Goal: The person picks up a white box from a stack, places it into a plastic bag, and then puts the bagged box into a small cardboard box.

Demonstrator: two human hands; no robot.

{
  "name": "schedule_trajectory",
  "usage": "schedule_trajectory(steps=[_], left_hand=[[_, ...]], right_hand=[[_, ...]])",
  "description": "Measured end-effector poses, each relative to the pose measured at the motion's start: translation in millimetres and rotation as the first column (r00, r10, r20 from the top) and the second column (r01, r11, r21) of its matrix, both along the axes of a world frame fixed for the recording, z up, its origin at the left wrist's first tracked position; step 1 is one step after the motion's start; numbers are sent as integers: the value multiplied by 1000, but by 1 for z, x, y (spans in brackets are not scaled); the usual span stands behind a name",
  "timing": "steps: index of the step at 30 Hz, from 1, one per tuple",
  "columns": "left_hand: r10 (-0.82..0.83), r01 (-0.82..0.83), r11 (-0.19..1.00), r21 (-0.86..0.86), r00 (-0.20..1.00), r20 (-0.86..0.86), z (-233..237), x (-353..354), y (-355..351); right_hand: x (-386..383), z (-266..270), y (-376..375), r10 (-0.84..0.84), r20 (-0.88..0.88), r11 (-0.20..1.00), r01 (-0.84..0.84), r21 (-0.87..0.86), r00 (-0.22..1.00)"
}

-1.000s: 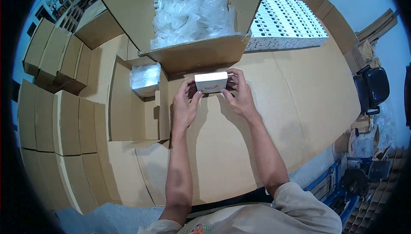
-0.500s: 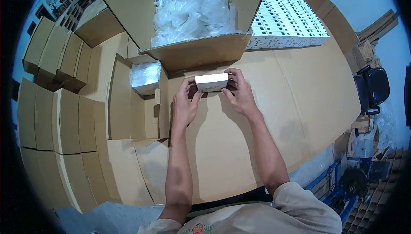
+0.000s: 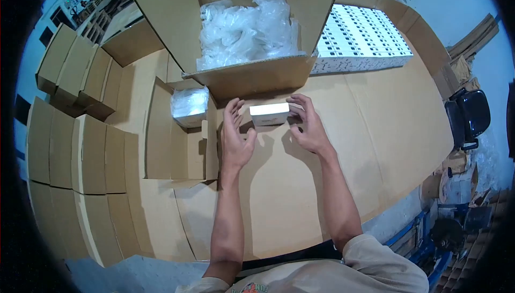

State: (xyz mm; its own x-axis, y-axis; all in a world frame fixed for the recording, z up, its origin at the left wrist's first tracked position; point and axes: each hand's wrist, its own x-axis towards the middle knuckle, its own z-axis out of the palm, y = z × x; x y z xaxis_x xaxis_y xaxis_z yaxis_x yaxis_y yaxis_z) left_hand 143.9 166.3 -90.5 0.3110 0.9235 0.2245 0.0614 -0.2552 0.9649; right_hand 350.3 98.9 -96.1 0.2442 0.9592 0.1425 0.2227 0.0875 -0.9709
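A small white box [image 3: 269, 114] stands on the cardboard-covered table between my two hands. My left hand [image 3: 237, 137] is off to the box's left, its fingers apart and nothing in them. Close by the box's right end, my right hand [image 3: 310, 127] is also open, with thumb and fingers spread; whether a fingertip still touches the box is hard to see. Left of my left hand, an open carton [image 3: 159, 153] contains a stack of plastic-wrapped white boxes [image 3: 190, 104] at its far end.
Beyond my hands, a large open carton [image 3: 257, 81] is filled with clear plastic bags [image 3: 244, 33]. Rows of white boxes [image 3: 365, 35] sit at the back right. Several closed brown cartons [image 3: 94, 153] line the left side. A black chair [image 3: 469, 113] is at the right.
Both hands have let go of the white box and drawn apart, the left one moving clear of it. The whole view has shifted slightly.
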Motion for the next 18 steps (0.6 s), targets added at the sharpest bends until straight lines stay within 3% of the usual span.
schedule_trajectory(steps=[4,10,12,13,14,16,17,18], left_hand=[[160,-165,966,197,986,39,15,0,-13],[177,-139,868,476,984,-35,104,31,25],[156,-78,858,507,981,-114,135,49,63],[62,23,910,413,979,-193,143,59,84],[-54,191,935,300,910,-411,150,69,109],[-262,455,888,57,606,-751,146,99,158],[-324,552,832,-62,391,-861,131,114,177],[-376,577,805,-134,322,-869,101,119,198]], right_hand=[[8,-12,1,-55,-3,998,55,-1,998],[10,-16,2,-56,12,998,56,-2,998],[11,-21,2,-88,80,996,87,25,993],[10,-27,4,-114,57,993,112,29,992],[10,-23,4,-103,28,995,103,14,994],[8,-14,2,-77,-32,997,77,-19,996],[7,-14,1,-84,-33,996,84,-18,996],[6,-15,0,-91,-32,996,90,-14,995]])
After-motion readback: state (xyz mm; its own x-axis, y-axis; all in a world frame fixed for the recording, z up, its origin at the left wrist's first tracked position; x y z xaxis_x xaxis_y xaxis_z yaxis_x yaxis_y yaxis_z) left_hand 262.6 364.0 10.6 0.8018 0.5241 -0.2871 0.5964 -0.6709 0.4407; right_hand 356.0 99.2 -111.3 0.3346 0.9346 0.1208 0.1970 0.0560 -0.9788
